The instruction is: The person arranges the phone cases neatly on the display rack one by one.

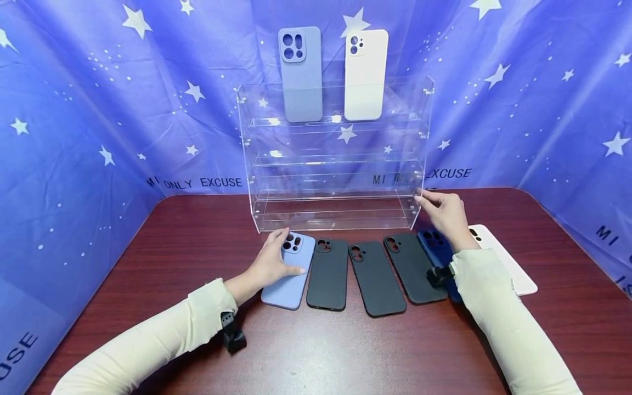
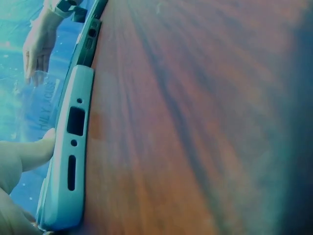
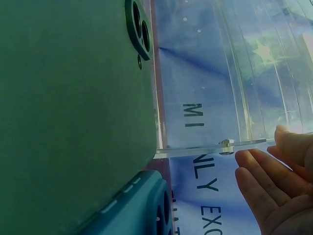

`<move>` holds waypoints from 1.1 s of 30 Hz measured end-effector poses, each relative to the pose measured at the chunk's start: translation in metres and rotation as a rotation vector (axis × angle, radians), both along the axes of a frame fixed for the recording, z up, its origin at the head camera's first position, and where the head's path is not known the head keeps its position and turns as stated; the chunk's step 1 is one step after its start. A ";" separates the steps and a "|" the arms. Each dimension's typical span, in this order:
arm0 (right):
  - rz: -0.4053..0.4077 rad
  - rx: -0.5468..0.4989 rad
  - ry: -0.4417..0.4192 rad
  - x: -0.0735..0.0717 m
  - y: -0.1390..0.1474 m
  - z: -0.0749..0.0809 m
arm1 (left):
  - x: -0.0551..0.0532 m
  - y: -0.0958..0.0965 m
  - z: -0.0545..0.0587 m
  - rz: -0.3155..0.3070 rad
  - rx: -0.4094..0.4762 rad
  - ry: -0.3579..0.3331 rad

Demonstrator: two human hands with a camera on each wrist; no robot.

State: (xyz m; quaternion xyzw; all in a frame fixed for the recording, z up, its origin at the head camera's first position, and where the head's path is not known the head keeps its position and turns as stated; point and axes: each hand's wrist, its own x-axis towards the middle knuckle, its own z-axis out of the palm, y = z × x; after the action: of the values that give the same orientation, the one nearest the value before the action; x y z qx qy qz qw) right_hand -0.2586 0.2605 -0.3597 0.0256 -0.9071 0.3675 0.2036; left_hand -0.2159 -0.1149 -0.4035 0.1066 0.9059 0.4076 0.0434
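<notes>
My left hand (image 1: 271,261) holds a light blue phone case (image 1: 283,293) that lies on the table, with the thumb across its back and the fingers at its left edge. In the left wrist view, the bottom rim of this case (image 2: 61,200) shows its port holes. My right hand (image 1: 443,214) pinches the lower right side panel of a clear tiered display stand (image 1: 250,164). Seen from the right wrist, the thumb and fingers lie on opposite sides of that panel (image 3: 195,151). On the top tier, a grey-blue case (image 1: 303,93) and a white case (image 1: 365,88) stand upright.
Right of the light blue case lie a black case (image 1: 327,280), a second black case (image 1: 379,282) and a third (image 1: 415,269). A dark blue case (image 1: 439,250) and another white case (image 1: 506,260) are partly covered by the right arm. Behind hangs a starry blue curtain (image 1: 197,126).
</notes>
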 end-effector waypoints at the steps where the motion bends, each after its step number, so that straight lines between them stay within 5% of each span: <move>1: 0.001 0.002 0.003 0.000 0.000 0.000 | 0.000 0.000 0.001 -0.002 0.005 0.004; 6: 0.006 -0.003 0.005 0.000 0.001 0.000 | -0.005 -0.003 0.004 -0.005 0.048 -0.019; 13: 0.012 -0.005 0.000 0.000 0.001 0.000 | -0.023 -0.020 0.004 0.060 0.314 -0.247; 20: 0.005 -0.011 -0.007 0.000 0.002 -0.001 | -0.033 -0.031 0.011 0.130 0.356 -0.334; 25: -0.001 0.001 0.001 -0.001 0.002 -0.001 | -0.031 -0.031 0.021 0.111 0.407 -0.306; 33: -0.007 0.014 0.017 -0.002 0.001 -0.001 | -0.030 -0.031 0.040 0.080 0.459 -0.170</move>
State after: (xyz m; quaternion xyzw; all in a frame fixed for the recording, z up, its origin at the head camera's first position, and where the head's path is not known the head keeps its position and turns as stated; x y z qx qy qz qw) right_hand -0.2602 0.2620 -0.3612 0.0270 -0.9080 0.3602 0.2125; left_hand -0.2460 -0.1459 -0.3639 0.0429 0.7863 0.6114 0.0781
